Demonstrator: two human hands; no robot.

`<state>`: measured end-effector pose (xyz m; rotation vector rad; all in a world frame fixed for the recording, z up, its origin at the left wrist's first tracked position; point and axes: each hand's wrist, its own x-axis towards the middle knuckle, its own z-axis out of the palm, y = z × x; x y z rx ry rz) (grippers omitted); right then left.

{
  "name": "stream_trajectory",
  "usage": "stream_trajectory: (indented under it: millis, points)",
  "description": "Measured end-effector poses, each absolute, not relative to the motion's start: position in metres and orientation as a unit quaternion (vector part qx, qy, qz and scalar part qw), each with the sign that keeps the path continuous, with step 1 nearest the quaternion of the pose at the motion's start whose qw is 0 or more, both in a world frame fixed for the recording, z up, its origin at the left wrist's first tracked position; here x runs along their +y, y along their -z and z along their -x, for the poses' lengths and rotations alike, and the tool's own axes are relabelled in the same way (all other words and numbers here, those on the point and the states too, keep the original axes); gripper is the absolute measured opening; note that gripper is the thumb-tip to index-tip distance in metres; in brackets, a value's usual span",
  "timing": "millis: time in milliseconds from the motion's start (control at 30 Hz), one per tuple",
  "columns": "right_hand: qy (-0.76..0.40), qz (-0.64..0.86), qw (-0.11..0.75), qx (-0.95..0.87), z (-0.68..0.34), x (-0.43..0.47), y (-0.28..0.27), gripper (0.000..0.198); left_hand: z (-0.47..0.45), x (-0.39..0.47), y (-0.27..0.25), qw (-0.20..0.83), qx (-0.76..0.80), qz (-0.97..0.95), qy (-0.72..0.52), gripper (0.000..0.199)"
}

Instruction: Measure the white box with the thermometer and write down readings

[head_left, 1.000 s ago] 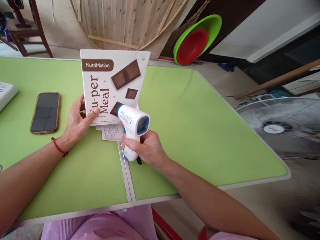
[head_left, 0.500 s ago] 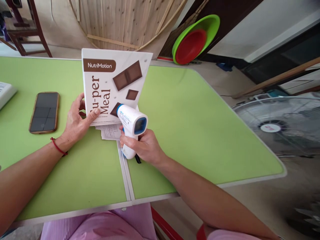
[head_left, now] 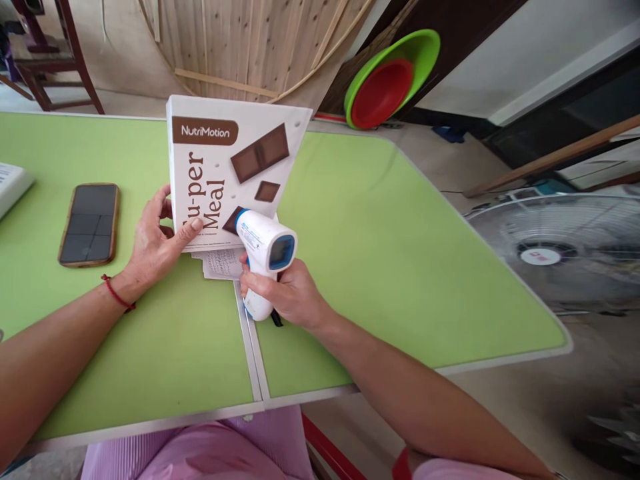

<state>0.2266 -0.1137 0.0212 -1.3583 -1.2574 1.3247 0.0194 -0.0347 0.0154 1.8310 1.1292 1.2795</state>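
Note:
My left hand (head_left: 163, 233) grips the lower left edge of a white meal box (head_left: 200, 180), thumb on its front and fingers behind. The box stands tilted upright, with "NutriMotion" lettering and chocolate pieces printed on it. In my right hand (head_left: 290, 290) is a white and blue infrared thermometer (head_left: 257, 240), held by its handle. Its front end points at the lower right of the box, and its small screen faces me. Printed paper sheets (head_left: 220, 263) lie under the box, partly hidden. Something black (head_left: 277, 319) shows beside the thermometer's handle.
A phone (head_left: 90, 225) lies on the green folding table (head_left: 390, 267), left of my left hand. At the far left edge sits part of a white object (head_left: 13, 187). Beyond the table are a fan (head_left: 543, 255), green and red basins (head_left: 383, 92) and a wooden chair (head_left: 60, 63).
The box has shifted slightly to the right and turned a little in my left hand. The thermometer has hardly moved.

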Motion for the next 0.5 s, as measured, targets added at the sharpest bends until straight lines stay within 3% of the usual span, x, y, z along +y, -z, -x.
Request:
stream_trajectory:
  millis: [267,500]
  points:
    - [-0.517,0.539,0.427,-0.51,-0.2264,-0.112,-0.0198,0.033,-0.0184,-0.0329,-0.0141,0.318,0.431,-0.692,-0.485,0.063]
    - [-0.555,0.494,0.437,-0.507,-0.2298,-0.1129,-0.0217,0.017,-0.0173,-0.0325,-0.0136,0.333,0.439,-0.686,-0.475,0.059]
